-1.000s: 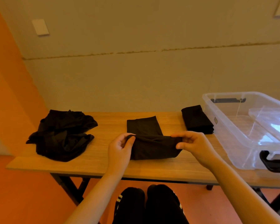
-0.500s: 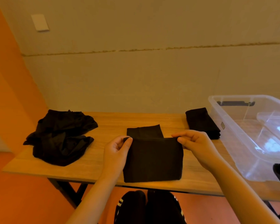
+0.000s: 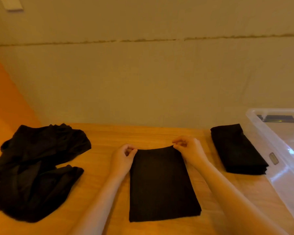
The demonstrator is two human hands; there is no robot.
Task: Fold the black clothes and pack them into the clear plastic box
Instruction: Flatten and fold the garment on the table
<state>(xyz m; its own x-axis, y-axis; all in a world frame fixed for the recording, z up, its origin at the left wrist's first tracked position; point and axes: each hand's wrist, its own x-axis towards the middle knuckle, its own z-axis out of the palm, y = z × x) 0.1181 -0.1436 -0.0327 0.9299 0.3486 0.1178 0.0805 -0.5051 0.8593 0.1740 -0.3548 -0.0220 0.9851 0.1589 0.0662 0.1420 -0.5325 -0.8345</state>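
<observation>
I am looking down at the wooden table (image 3: 148,134) from the head view. A black garment (image 3: 161,185), folded to a flat rectangle, is lying on the table directly in front of me. My left hand (image 3: 123,157) is sitting at its far left corner, thumb and forefinger pinching the edge of the fabric, the other fingers curled in. My right hand (image 3: 189,149) is doing the same at the far right corner: thumb and forefinger are closing on the top edge, which is bowing slightly upward between the two pinches. Both forearms are running along the garment's long sides.

To the left, a loose pile of unfolded black clothes (image 3: 36,167) is lying crumpled on the table, well apart from the piece I am holding. To the right, a folded black stack (image 3: 236,148) is resting on the table just beside the near wall of the clear plastic box (image 3: 268,138); I cannot tell whether the two are touching. The box is standing open at the right edge of the view, only partly in frame. Its dark handle (image 3: 280,118) is showing at the far end. I am seeing no black cloth inside the visible part of the box.
</observation>
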